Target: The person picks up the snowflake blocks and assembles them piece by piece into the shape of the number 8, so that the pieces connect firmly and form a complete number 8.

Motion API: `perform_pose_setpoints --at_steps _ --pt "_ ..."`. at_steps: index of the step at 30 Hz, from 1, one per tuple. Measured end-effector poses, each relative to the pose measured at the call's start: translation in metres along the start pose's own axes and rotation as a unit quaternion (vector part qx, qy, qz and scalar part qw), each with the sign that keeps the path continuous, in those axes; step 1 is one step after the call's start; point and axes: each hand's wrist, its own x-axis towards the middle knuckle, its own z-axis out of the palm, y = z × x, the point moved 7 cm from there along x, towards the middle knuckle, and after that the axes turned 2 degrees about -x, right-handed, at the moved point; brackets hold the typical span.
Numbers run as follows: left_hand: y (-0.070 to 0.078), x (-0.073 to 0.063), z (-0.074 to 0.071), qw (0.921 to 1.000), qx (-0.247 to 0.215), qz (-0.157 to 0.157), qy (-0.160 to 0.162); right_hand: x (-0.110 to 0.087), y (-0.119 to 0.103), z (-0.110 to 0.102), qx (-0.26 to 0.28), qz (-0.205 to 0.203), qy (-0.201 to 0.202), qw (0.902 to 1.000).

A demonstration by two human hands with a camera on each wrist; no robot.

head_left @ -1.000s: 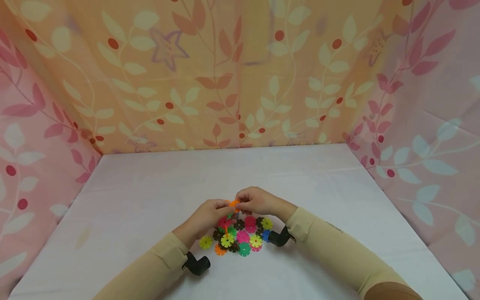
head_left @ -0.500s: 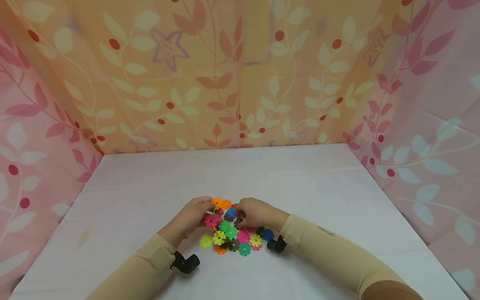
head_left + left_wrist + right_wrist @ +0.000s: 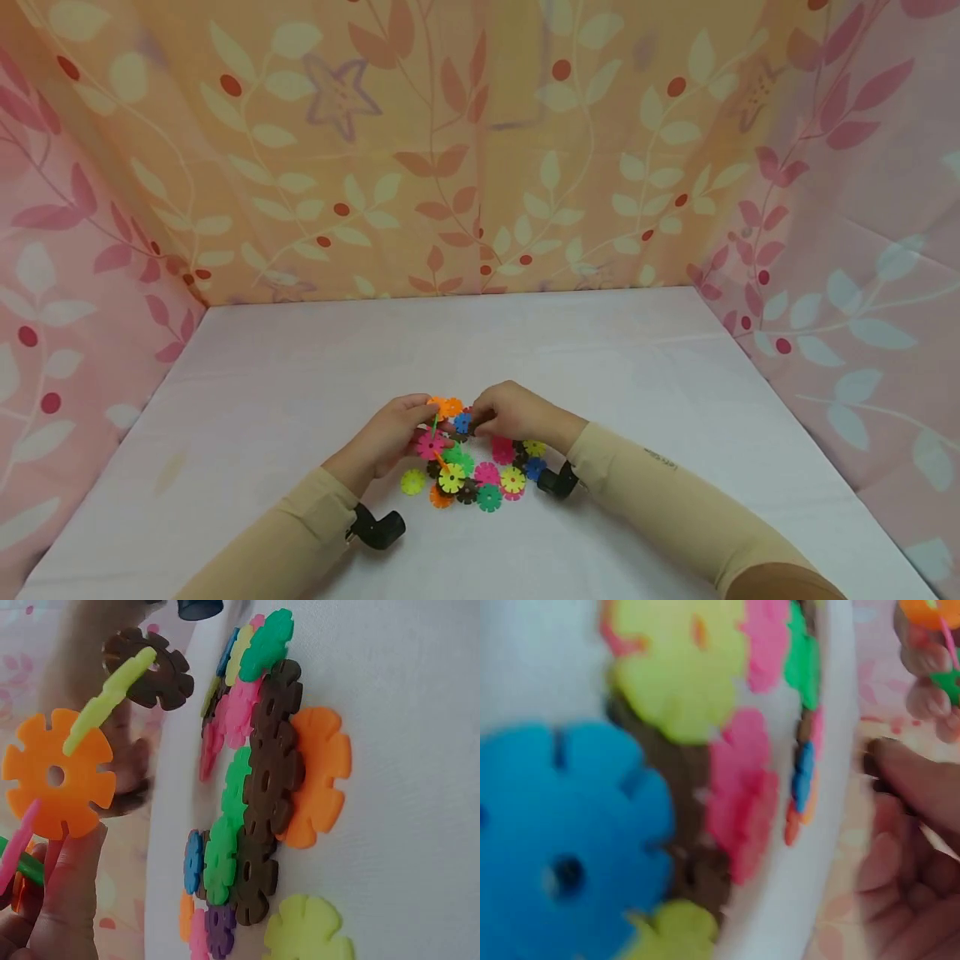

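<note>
In the head view, the linked disc chain (image 3: 431, 444) is gripped by the left hand (image 3: 381, 435), its long axis running from 12 toward 5 o'clock. Near 3 o'clock, a dark disc (image 3: 129, 802) is pinched by the right hand (image 3: 519, 410), apart from the chain.

Flower discs (image 3: 324, 776), lower middle of the head frame, looked like moulded plastic, smooth, faintly satin. Tabletop (image 3: 337, 358) appeared matt, cloth-covered. Backdrop (image 3: 480, 150), upper frame, was printed cloth, lightly creased. Sleeves (image 3: 660, 492), lower corners: matt, close-fitting fabric, wrinkled near cuffs.
</note>
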Motion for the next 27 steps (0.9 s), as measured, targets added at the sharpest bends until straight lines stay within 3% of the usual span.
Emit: perform_pose_setpoints --at_steps 4,7,22,27 --pt "0.001 0.000 0.003 1.0000 -0.002 0.002 -0.008 -0.003 -0.009 -0.026 -0.011 -0.046 0.094 0.9945" --pt "0.001 0.000 0.007 0.9997 -0.006 0.006 -0.021 -0.006 -0.014 -0.035 0.001 -0.065 0.122 0.9904" --pt "0.003 0.002 0.013 0.9980 -0.021 0.032 -0.050 -0.008 -0.016 -0.032 -0.016 -0.084 0.130 0.9878" --pt "0.002 0.002 0.013 0.9986 -0.018 0.023 -0.043 -0.007 -0.017 -0.032 -0.009 -0.089 0.129 0.9876"
